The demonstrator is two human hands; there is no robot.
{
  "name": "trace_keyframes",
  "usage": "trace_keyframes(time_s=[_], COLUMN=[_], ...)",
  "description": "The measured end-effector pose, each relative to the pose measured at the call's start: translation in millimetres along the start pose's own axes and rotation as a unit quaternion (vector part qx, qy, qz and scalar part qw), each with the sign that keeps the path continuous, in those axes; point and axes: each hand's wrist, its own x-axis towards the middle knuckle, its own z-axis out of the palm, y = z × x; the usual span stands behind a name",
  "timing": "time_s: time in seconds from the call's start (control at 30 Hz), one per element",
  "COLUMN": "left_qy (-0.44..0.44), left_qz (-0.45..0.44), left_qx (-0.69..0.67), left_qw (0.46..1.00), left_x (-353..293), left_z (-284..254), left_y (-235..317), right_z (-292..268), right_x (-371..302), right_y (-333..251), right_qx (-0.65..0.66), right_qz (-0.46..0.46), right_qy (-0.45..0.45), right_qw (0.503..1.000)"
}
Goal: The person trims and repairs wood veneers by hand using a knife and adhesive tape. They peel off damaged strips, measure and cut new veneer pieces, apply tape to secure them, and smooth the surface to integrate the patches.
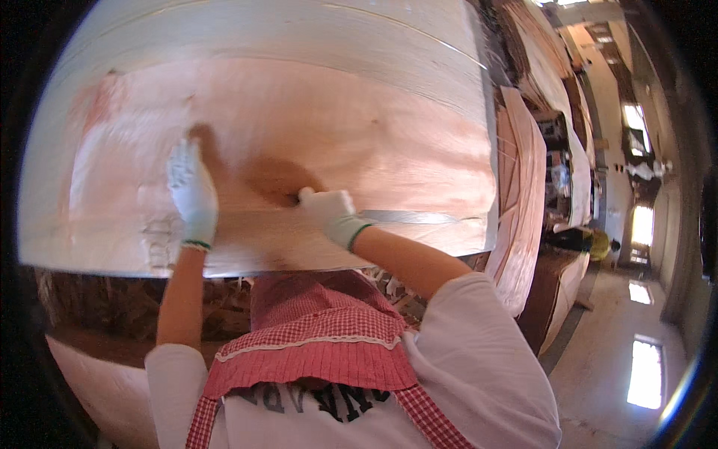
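Note:
A thin sheet of reddish-brown wood veneer [321, 105] lies across a broad, pale sheet surface [262, 34] in front of me. My left hand [193, 193], in a white glove with a green cuff, rests flat on or just over the veneer, its fingers stretched out. Further right, my right hand [329, 213], gloved the same way, is closed in a fist low over the near part of the veneer. A small dark spot shows by its thumb, and whatever it may hold is hidden. A narrow grey strip [419, 217] shows beside the right wrist, between veneer edges.
Another stack of veneer sheets [520, 202] stands to the right. Scraps of veneer [224, 299] lie below the near edge. Far right, a person in a yellow top [598, 244] is near more stacks, and bright windows [645, 374] line the wall.

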Motion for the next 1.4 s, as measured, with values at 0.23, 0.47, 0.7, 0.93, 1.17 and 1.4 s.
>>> trace_keyframes(time_s=[0.23,0.47,0.7,0.93,1.17,1.4], left_qy=[-0.177,-0.143,-0.158,-0.263,-0.14,0.039], left_qz=[0.082,0.094,-0.021,-0.015,0.03,-0.216], left_qx=[-0.081,-0.073,-0.218,-0.047,-0.236,-0.083], left_qw=[0.977,0.982,0.963,0.964,0.961,0.972], left_x=[-6,3,4,25,11,84], left_z=[-18,-18,14,-24,-19,-16], left_y=[137,146,143,158,127,-120], right_z=[16,80,146,108,-27,-57], right_x=[-51,-183,-328,-158,4,3], right_y=[112,413,665,546,199,183], right_qx=[0.051,-0.08,0.02,0.628,-0.001,0.007], right_qz=[0.001,-0.003,0.204,0.25,-0.279,-0.19], right_qy=[-0.033,-0.049,-0.027,0.26,0.092,-0.1], right_qw=[0.998,0.996,0.978,0.69,0.956,0.977])
